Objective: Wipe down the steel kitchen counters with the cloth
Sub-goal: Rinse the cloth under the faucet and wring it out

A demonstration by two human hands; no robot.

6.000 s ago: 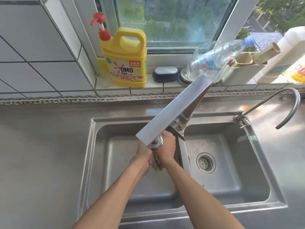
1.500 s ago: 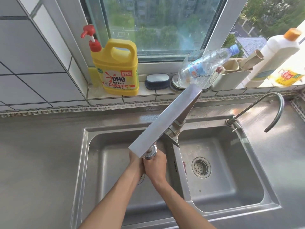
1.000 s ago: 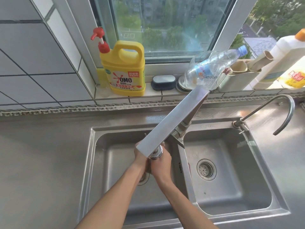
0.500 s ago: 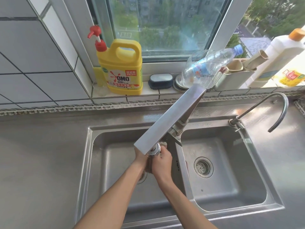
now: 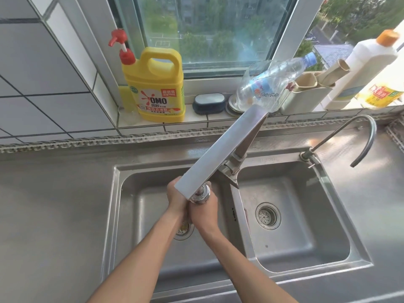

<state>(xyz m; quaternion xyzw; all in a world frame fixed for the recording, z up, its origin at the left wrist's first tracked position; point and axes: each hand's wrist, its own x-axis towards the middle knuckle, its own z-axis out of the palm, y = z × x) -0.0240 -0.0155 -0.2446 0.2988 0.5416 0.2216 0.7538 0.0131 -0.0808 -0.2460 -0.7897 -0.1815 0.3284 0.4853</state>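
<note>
Both my hands are pressed together over the left basin (image 5: 131, 215) of the steel double sink, right under the head of the flat faucet spout (image 5: 218, 154). My left hand (image 5: 175, 197) and my right hand (image 5: 204, 213) curl around the cloth (image 5: 186, 216). Only a thin dark sliver of it shows between them; the rest is hidden by the fingers and the spout. The steel counter stretches left (image 5: 54, 204) and right (image 5: 376, 193) of the sink.
A yellow detergent jug (image 5: 155, 88), a dark brush (image 5: 208, 102), a tilted clear plastic bottle (image 5: 269, 84), a beige holder (image 5: 306, 95) and a white bottle (image 5: 360, 68) line the window ledge. A thin curved tap (image 5: 360, 132) stands behind the right basin (image 5: 295, 215).
My hands have stayed clasped under the faucet head, shifting only slightly against each other. The view has wobbled a little with my head.
</note>
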